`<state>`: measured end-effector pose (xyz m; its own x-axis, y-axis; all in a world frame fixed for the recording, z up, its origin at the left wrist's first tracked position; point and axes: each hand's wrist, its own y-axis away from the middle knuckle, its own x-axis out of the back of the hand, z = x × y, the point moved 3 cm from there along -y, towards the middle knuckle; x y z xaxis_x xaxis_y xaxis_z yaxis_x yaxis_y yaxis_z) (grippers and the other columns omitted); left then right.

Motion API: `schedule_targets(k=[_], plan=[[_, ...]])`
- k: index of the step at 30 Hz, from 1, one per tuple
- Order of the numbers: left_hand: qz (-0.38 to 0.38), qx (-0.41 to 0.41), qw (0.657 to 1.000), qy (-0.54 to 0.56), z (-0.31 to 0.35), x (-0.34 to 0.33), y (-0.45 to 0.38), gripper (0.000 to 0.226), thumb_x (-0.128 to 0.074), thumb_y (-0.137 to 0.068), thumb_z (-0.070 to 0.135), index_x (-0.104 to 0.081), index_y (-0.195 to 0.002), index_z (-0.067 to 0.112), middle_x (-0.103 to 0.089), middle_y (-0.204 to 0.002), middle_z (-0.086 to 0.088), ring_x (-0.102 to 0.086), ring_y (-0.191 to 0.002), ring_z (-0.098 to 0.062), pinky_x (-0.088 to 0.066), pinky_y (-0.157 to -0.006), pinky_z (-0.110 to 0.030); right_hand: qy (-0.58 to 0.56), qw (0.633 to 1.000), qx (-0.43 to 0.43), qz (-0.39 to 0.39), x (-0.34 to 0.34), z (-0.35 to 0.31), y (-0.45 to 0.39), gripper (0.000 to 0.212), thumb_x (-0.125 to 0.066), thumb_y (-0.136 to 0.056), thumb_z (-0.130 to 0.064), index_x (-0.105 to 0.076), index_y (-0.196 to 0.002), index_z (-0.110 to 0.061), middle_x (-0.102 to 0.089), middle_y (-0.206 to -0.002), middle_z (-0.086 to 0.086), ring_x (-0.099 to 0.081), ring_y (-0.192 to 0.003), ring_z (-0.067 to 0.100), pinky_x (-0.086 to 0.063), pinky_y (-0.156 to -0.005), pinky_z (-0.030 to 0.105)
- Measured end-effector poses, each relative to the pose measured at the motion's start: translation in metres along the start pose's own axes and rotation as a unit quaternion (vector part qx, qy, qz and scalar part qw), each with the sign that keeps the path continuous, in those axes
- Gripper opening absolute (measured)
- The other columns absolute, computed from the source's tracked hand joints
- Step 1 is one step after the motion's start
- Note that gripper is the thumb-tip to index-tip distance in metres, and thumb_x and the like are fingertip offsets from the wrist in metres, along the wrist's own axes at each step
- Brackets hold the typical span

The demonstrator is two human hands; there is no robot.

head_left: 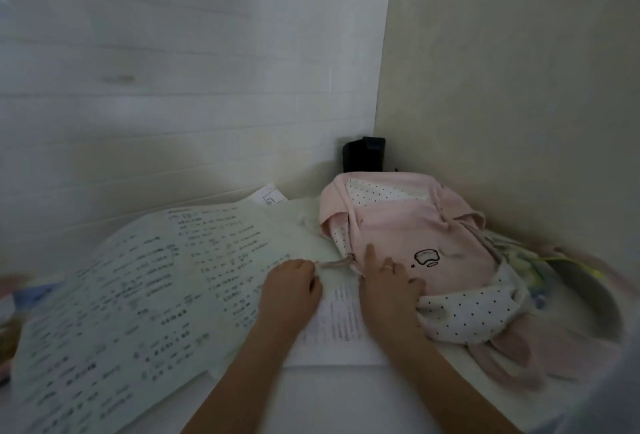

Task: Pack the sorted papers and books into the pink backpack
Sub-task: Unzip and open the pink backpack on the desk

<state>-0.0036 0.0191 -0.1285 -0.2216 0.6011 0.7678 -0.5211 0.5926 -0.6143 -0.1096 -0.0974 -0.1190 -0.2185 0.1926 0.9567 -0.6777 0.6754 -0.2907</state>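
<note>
We are seeing the pink backpack lying flat in the counter's corner, our right hand resting open on its front, our left hand curling onto the printed papers spreading just beside it, below a black box.

Single view only, worn on the head, looking forward and down over a white worktop toward its far right corner, where two walls meet. Wide-angle, with bent lines toward the frame's borders. Close in: both forearms entering from the bottom edge, left hand and right hand near mid-frame. Pink backpack lying in that far right corner, printed papers spreading toward the worktop's left edge. Image soft and dim, blurred at the sides.
</note>
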Motion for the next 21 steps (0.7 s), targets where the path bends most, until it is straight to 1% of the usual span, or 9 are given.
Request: schedule_targets(k=[4, 7, 10, 13, 15, 18, 19, 20, 21], plan=[[-0.021, 0.003, 0.999, 0.038, 0.008, -0.01, -0.005, 0.025, -0.04, -0.08, 0.032, -0.053, -0.066, 0.016, -0.061, -0.067, -0.002, -0.058, -0.064, -0.021, -0.034, -0.057, -0.025, 0.035, 0.997, 0.055, -0.041, 0.011, 0.007, -0.01, 0.028, -0.034, -0.097, -0.01, -0.044, -0.124, -0.014, -0.058, -0.12, 0.005, -0.049, -0.113, 0.027, -0.038, -0.092, 0.04], [-0.075, -0.03, 0.996, 0.049, 0.022, -0.02, -0.008, 0.044, -0.03, -0.083, 0.037, -0.064, -0.094, 0.012, -0.065, -0.093, -0.005, -0.06, -0.088, -0.022, -0.044, -0.073, -0.029, 0.023, 0.997, 0.062, -0.04, 0.023, 0.001, -0.018, 0.028, -0.036, -0.097, -0.004, -0.053, -0.118, -0.011, -0.06, -0.118, 0.006, -0.054, -0.112, 0.027, -0.043, -0.09, 0.037], [-0.107, -0.035, 0.993, 0.035, 0.028, -0.023, -0.012, 0.041, -0.032, -0.088, 0.035, -0.062, -0.104, 0.012, -0.062, -0.101, -0.006, -0.059, -0.095, -0.023, -0.044, -0.08, -0.03, 0.024, 0.996, 0.076, -0.039, 0.026, 0.008, -0.021, 0.027, -0.037, -0.098, -0.008, -0.054, -0.118, -0.013, -0.064, -0.113, 0.006, -0.06, -0.105, 0.028, -0.045, -0.08, 0.033], [-0.169, -0.044, 0.985, 0.004, 0.036, -0.025, -0.019, 0.043, -0.033, -0.093, 0.035, -0.052, -0.127, 0.016, -0.055, -0.127, -0.005, -0.051, -0.118, -0.022, -0.034, -0.1, -0.032, 0.022, 0.995, 0.098, -0.017, 0.036, 0.035, -0.019, 0.027, -0.035, -0.099, -0.018, -0.047, -0.124, -0.018, -0.063, -0.11, 0.006, -0.061, -0.102, 0.029, -0.038, -0.071, 0.031], [-0.213, -0.03, 0.976, -0.03, 0.042, -0.025, -0.019, 0.05, -0.031, -0.097, 0.043, -0.038, -0.14, 0.02, -0.038, -0.147, -0.003, -0.031, -0.138, -0.018, -0.014, -0.116, -0.04, 0.023, 0.993, 0.116, 0.01, 0.051, 0.057, -0.017, 0.028, -0.038, -0.098, -0.019, -0.043, -0.125, -0.02, -0.061, -0.106, 0.006, -0.06, -0.097, 0.028, -0.033, -0.066, 0.03], [-0.243, 0.008, 0.969, 0.043, 0.068, -0.026, -0.028, 0.059, -0.028, -0.093, 0.053, -0.035, -0.142, 0.02, -0.026, -0.154, -0.004, -0.014, -0.145, -0.019, -0.001, -0.117, -0.049, 0.026, 0.982, 0.15, 0.11, 0.081, 0.083, -0.013, 0.026, -0.051, -0.092, -0.022, -0.045, -0.117, -0.024, -0.06, -0.097, 0.005, -0.059, -0.086, 0.027, -0.031, -0.058, 0.03], [-0.242, 0.061, 0.952, 0.175, 0.083, -0.023, -0.035, 0.061, -0.029, -0.091, 0.054, -0.042, -0.138, 0.018, -0.032, -0.151, -0.006, -0.021, -0.143, -0.022, -0.009, -0.118, -0.048, 0.033, 0.978, 0.152, 0.14, 0.093, 0.09, -0.012, 0.025, -0.054, -0.091, -0.029, -0.046, -0.115, -0.025, -0.06, -0.094, 0.004, -0.059, -0.083, 0.027, -0.031, -0.056, 0.03], [-0.241, 0.141, 0.89, 0.361, 0.098, -0.018, -0.043, 0.061, -0.033, -0.089, 0.056, -0.051, -0.132, 0.017, -0.043, -0.144, -0.01, -0.036, -0.135, -0.024, -0.023, -0.115, -0.045, 0.039, 0.977, 0.153, 0.146, 0.101, 0.097, -0.012, 0.026, -0.051, -0.091, -0.036, -0.046, -0.114, -0.025, -0.06, -0.094, 0.005, -0.059, -0.085, 0.027, -0.031, -0.056, 0.03], [-0.238, 0.231, 0.775, 0.538, 0.114, -0.011, -0.05, 0.061, -0.036, -0.086, 0.061, -0.059, -0.122, 0.017, -0.056, -0.13, -0.01, -0.051, -0.118, -0.024, -0.036, -0.104, -0.041, 0.041, 0.977, 0.156, 0.139, 0.107, 0.101, -0.012, 0.031, -0.043, -0.091, -0.043, -0.046, -0.116, -0.025, -0.059, -0.097, 0.005, -0.058, -0.089, 0.028, -0.032, -0.057, 0.031]])
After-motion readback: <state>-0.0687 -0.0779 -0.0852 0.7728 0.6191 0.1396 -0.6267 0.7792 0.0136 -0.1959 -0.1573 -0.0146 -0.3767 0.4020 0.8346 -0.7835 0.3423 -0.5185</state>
